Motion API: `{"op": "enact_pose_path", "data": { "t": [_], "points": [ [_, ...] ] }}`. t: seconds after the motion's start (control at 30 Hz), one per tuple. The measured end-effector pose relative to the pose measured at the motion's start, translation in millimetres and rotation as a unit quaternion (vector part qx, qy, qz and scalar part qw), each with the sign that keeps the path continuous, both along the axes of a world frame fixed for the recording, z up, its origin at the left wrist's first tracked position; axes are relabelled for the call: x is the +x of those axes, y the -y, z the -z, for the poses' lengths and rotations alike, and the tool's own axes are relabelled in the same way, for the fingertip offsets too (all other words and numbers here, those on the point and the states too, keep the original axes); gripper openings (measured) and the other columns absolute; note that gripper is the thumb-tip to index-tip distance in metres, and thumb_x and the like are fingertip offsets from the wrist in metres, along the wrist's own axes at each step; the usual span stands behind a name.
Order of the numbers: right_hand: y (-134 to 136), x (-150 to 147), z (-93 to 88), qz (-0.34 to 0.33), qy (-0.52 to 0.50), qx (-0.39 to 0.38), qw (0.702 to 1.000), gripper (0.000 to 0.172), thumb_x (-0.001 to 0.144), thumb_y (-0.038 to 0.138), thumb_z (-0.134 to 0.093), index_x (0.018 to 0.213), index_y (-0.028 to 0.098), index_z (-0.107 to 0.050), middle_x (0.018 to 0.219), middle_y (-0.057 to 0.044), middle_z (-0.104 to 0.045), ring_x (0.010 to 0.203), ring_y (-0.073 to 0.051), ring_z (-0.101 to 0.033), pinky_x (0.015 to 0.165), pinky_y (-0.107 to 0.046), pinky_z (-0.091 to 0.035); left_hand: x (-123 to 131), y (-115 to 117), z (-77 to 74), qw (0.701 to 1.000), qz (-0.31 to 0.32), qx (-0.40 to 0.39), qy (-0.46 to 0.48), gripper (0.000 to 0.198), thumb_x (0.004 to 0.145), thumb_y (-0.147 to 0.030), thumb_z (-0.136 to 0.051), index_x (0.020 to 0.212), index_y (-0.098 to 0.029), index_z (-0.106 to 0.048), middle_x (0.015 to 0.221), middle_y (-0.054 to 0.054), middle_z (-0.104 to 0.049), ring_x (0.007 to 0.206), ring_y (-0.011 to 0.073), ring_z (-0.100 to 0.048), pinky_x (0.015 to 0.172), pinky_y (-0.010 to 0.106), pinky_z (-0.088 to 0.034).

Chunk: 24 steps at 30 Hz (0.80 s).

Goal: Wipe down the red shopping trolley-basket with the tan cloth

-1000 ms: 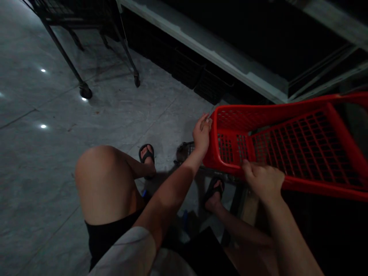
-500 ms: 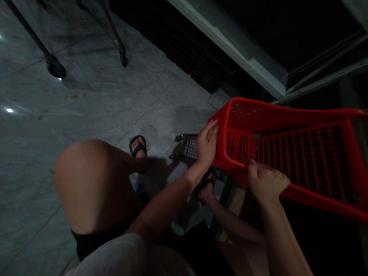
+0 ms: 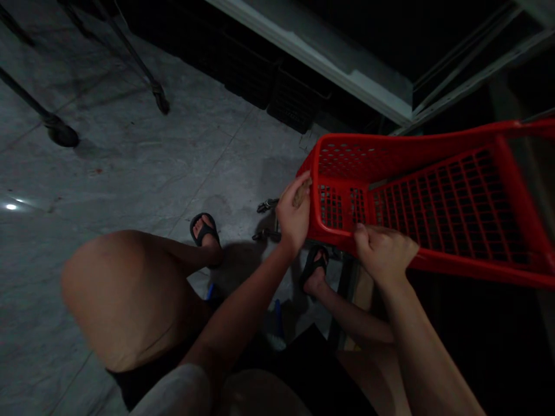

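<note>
A red plastic shopping cart basket [image 3: 427,264] with grid-patterned walls lies tilted on the right. Against the outside of its near-left end rests my left hand [image 3: 291,215], fingers curled round a small brown wad [image 3: 302,195] whose exact kind is too dim to tell. My right hand [image 3: 388,249] grips the basket's near long rim, its thumb over the edge and its other fingers partly hidden. Dark caster wheels [image 3: 266,205] of the cart stick out to the left, beyond my left hand.
My sandalled feet [image 3: 203,231] stand on the grey floor [image 3: 191,150]. Black crates [image 3: 290,98] line the back under a pale metal frame [image 3: 329,63]. Wheeled metal legs [image 3: 63,134] stand at upper left. Blue pieces [image 3: 278,318] lie below me.
The view has shifted, so the basket and both hands sit farther left and slightly higher. My left hand still presses the brown wad at the basket's end; my right hand keeps its grip.
</note>
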State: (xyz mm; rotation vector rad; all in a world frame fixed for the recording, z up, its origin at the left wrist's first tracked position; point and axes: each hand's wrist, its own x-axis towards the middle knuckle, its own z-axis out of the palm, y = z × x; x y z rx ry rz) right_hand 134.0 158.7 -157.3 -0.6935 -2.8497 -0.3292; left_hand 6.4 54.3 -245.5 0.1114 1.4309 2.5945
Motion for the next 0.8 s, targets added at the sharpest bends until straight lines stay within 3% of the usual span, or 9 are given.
{"op": "enact_pose_path", "data": {
  "t": [0.1,0.17,0.37,0.47,0.57,0.73,0.8],
  "points": [
    [0,0,0.2,-0.023,-0.009,-0.003,1.000,0.053,0.097,0.037,-0.042,0.056,0.017,-0.069,0.056,-0.010,-0.063,0.052,-0.016,-0.047,0.058,-0.032,-0.018,34,15,-0.3,0.999,-0.030,-0.009,0.035,0.031,0.101,-0.041,-0.068,0.129,-0.030,-0.074,0.143,0.006,-0.071,0.138,0.0256,-0.066,0.129,0.048,-0.044],
    [-1,0,-0.4,-0.038,-0.008,-0.013,0.999,0.053,0.099,0.037,-0.042,0.057,0.017,-0.069,0.058,-0.010,-0.065,0.053,-0.016,-0.050,0.058,-0.032,-0.018,24,8,4.8,0.998,-0.033,0.002,0.052,0.032,0.102,-0.041,-0.068,0.131,-0.029,-0.072,0.144,0.006,-0.071,0.141,0.0250,-0.064,0.130,0.047,-0.042],
    [-6,1,-2.1,-0.094,-0.010,-0.038,0.995,0.053,0.103,0.038,-0.045,0.062,0.018,-0.072,0.067,-0.008,-0.073,0.059,-0.016,-0.061,0.057,-0.032,-0.021,-98,-42,16.4,0.993,-0.003,-0.005,0.122,0.027,0.101,-0.012,-0.061,0.126,-0.020,-0.067,0.139,0.010,-0.074,0.130,0.0191,-0.070,0.118,0.036,-0.053],
    [-6,5,-1.5,-0.156,-0.032,-0.032,0.987,0.050,0.105,0.033,-0.045,0.066,0.018,-0.073,0.069,-0.005,-0.075,0.062,-0.015,-0.064,0.060,-0.031,-0.029,-129,-53,17.0,0.992,0.030,-0.022,0.117,0.023,0.099,-0.006,-0.060,0.117,-0.016,-0.069,0.139,0.014,-0.073,0.124,0.0190,-0.072,0.114,0.035,-0.053],
    [-3,11,-0.7,-0.203,-0.058,-0.036,0.977,0.047,0.106,0.028,-0.046,0.069,0.019,-0.074,0.072,-0.003,-0.077,0.068,-0.015,-0.068,0.067,-0.030,-0.037,-113,-42,26.7,0.994,0.017,-0.029,0.103,0.017,0.099,-0.009,-0.061,0.111,-0.017,-0.070,0.135,0.013,-0.075,0.124,0.0182,-0.072,0.118,0.036,-0.050],
    [-1,17,0.4,-0.224,-0.094,-0.061,0.968,0.039,0.104,0.027,-0.052,0.075,0.022,-0.078,0.081,-0.001,-0.082,0.078,-0.015,-0.073,0.072,-0.030,-0.041,-25,3,62.3,0.987,-0.013,-0.026,0.159,0.016,0.098,-0.013,-0.062,0.112,-0.017,-0.069,0.127,0.011,-0.078,0.119,0.0176,-0.074,0.115,0.037,-0.053],
    [-3,17,1.6,-0.232,-0.106,-0.070,0.964,0.037,0.102,0.027,-0.054,0.073,0.022,-0.077,0.079,-0.001,-0.081,0.077,-0.016,-0.074,0.073,-0.031,-0.043,1,16,68.7,0.978,-0.025,-0.038,0.204,0.018,0.096,-0.013,-0.063,0.112,-0.017,-0.069,0.128,0.012,-0.078,0.121,0.0191,-0.074,0.115,0.038,-0.053]
  ]
}}
